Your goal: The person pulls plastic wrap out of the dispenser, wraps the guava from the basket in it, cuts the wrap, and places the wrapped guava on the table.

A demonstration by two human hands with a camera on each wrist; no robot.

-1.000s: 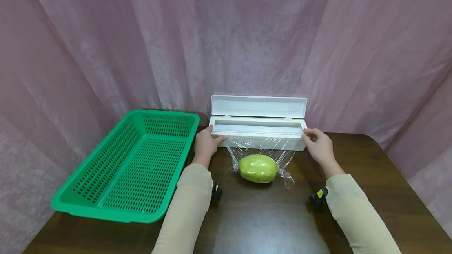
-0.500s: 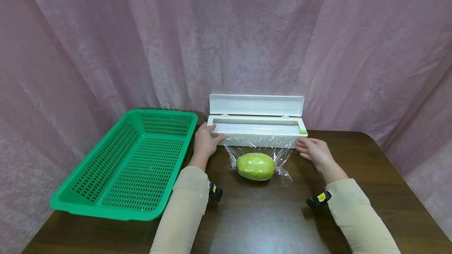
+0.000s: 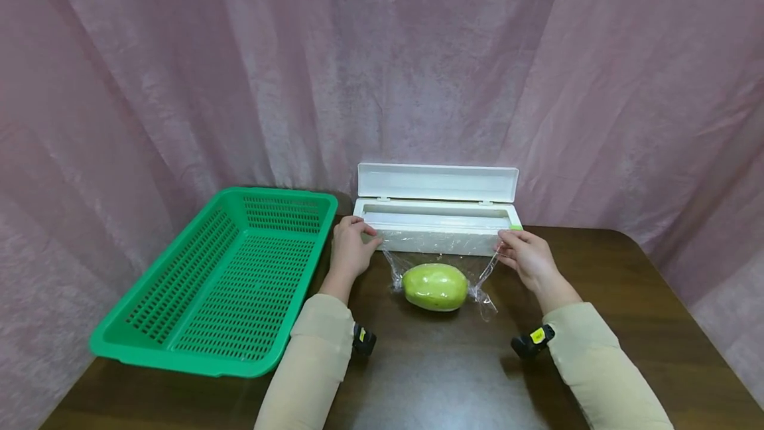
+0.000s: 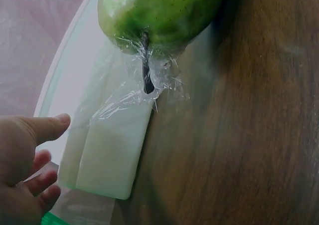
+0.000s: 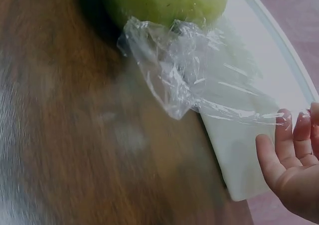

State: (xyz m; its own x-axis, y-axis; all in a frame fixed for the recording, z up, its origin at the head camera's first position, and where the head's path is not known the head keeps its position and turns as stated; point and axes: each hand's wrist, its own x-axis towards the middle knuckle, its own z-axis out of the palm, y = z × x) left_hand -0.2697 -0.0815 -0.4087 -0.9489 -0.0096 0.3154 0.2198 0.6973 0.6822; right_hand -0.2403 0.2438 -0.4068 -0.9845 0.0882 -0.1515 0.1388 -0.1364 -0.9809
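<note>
An oblong green fruit (image 3: 436, 287) with a dark stem lies wrapped in cling film (image 5: 177, 70), bunched at both ends. Behind it stands a white cling film dispenser box (image 3: 430, 243), lid (image 3: 438, 182) raised, with the roll (image 3: 436, 219) inside. From the fruit the film runs up to the box front. My right hand (image 3: 528, 259) pinches the film's right edge, pulled into a strand. My left hand (image 3: 351, 251) is at the box's left end; in the left wrist view its fingers are apart and hold nothing, a little short of the film.
A green perforated plastic basket (image 3: 331, 217) stands left of my left arm on the brown wooden table (image 3: 442, 377). A bright green piece (image 3: 516, 227) sits at the box's right end. Pink curtains (image 3: 382, 71) hang behind.
My right hand has left the box's right end, moved inward and taken the film's right edge. The bright green piece became visible. My left hand's fingers have shifted slightly off the box edge.
</note>
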